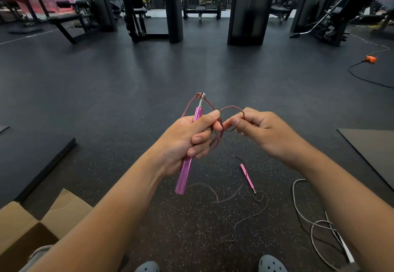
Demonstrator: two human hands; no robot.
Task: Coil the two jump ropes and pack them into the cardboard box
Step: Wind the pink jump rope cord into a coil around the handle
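Observation:
My left hand (187, 141) grips a pink metal jump-rope handle (186, 170) upright, together with a few loops of its dark red cord (215, 144). My right hand (262, 132) pinches a loop of the same cord (233, 108) just right of the left thumb. The cord trails down to the floor, where the second pink handle (247, 178) lies. A second jump rope with a grey cord (313, 225) and a white handle (346, 250) lies loose on the floor at the lower right. The open cardboard box (23, 227) stands at the lower left.
Dark rubber gym floor all around. A black mat (38, 161) lies to the left and a brown mat (375, 154) to the right. Weight machines and benches fill the back. An orange plug with a black cable (371, 59) lies far right. My grey shoes (271, 264) show at the bottom.

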